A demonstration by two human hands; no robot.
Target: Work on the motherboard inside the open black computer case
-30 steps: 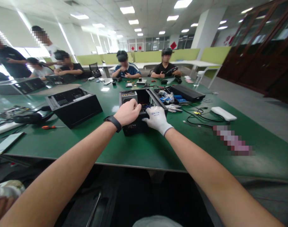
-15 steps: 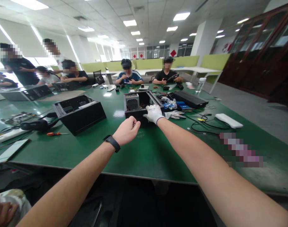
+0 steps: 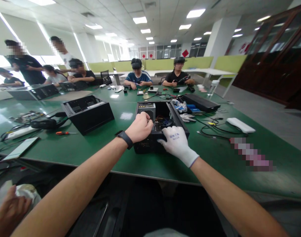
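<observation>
A black computer case (image 3: 161, 146) lies on its side on the table in front of me, its open top showing a grey power supply (image 3: 147, 107) and bundled cables (image 3: 162, 121). My right hand (image 3: 175, 140), in a white knit glove, has its fingers hooked over the case's near edge, with the thumb against the near wall. Bare and wearing a dark watch (image 3: 124, 139), my left hand (image 3: 140, 126) is curled closed above the near left corner by the power supply. What its fingers hold, if anything, is hidden.
Another black case (image 3: 92, 117) stands to the left, near an orange screwdriver (image 3: 63, 133). Gloves (image 3: 187, 117), black cables (image 3: 202, 133) and a white power bank (image 3: 240, 125) lie to the right. Two people sit across the green table (image 3: 121, 154); another person's hand (image 3: 12, 204) shows at lower left.
The computer case has come toward me across the table, with my gloved right hand on its near edge. My left hand has moved up and right, over the case's corner.
</observation>
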